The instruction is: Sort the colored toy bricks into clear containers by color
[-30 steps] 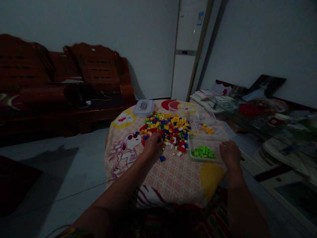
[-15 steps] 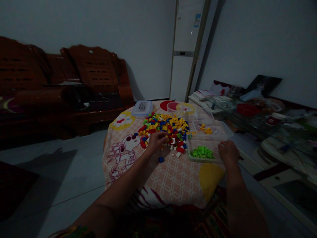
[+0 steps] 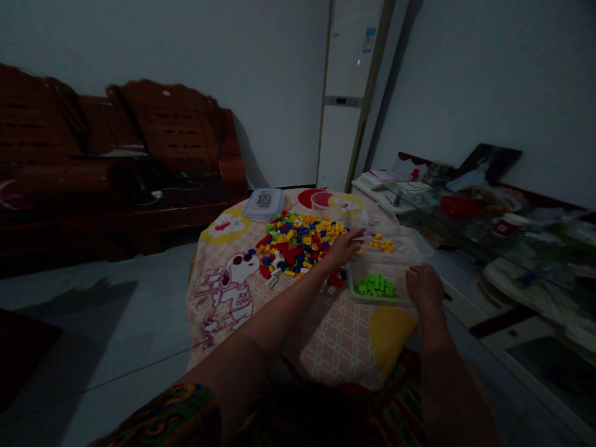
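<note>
A pile of red, yellow, blue and green toy bricks (image 3: 298, 239) lies on a round table under a cartoon-print cloth (image 3: 326, 335). To its right stand two clear trays: the far tray (image 3: 410, 251) holds a few yellow bricks (image 3: 379, 245), and the near tray (image 3: 352, 292) holds green bricks (image 3: 375, 285). My left hand (image 3: 343, 247) reaches across the pile's right edge to the yellow tray's rim, fingers pressed together; what they pinch is too small to see. My right hand (image 3: 423, 285) is curled on the near right corner of the green tray.
A flat lidded box (image 3: 264, 202) and a round clear tub (image 3: 326, 200) sit at the table's far side. A dark wooden sofa (image 3: 139, 155) stands at the left, a tall white cabinet unit (image 3: 344, 93) behind, and a cluttered glass table (image 3: 488, 217) at the right.
My left hand has left the near side of the pile and moved right to the yellow tray. My right hand stays on the green tray.
</note>
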{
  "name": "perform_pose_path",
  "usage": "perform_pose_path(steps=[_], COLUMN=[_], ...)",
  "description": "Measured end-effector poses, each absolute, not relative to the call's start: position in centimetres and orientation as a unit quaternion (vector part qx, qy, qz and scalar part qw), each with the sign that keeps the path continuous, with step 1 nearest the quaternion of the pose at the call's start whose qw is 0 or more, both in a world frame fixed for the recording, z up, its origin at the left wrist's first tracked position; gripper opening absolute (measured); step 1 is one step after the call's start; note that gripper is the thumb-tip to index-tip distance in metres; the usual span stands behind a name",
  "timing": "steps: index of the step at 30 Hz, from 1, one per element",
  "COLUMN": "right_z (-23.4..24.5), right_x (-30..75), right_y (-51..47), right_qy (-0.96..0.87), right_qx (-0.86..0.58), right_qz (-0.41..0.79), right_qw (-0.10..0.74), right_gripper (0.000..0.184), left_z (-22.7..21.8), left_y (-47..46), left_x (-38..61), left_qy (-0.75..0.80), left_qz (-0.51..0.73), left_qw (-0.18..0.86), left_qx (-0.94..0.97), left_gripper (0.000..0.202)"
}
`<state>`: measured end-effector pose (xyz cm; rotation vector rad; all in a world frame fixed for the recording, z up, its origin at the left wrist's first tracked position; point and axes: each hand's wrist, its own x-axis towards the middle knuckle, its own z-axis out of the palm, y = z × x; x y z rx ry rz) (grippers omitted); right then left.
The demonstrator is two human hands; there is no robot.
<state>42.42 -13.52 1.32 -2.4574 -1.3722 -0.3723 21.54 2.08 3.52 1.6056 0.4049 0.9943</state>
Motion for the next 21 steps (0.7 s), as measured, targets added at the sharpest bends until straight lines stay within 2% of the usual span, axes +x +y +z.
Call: perform_pose_path(steps=[7, 11, 16, 21], right_z=[1.3, 1.3, 1.3, 1.4], right_x=[42.5, 42.6, 42.6, 42.5], right_y=[-13.3, -13.3, -13.3, -13.4], right_qy=[-0.482, -0.474, -0.467, -0.468], right_qx=[-0.854, -0.859, -0.865, -0.863], right_qz=[-0.126, -0.128, -0.115, -0.113], right_qw=[0.150, 0.147, 0.146, 0.152], right_gripper=[0.042, 0.042, 0.042, 0.041], left_z=[3.0, 2.6, 1.4, 0.3], left_y=[1.4, 0.6, -1.5, -3.1], left_x=[10.8, 5.7, 3.5, 3.4], left_qy=[0.378, 0.458, 0.475, 0.485], left_qz=[0.463, 0.452, 0.376, 0.279], left_qw=[0.365, 0.295, 0.206, 0.160], left_qx=[0.713, 0.707, 0.768, 0.813], left_gripper=[0.031, 0.027, 0.021, 0.021])
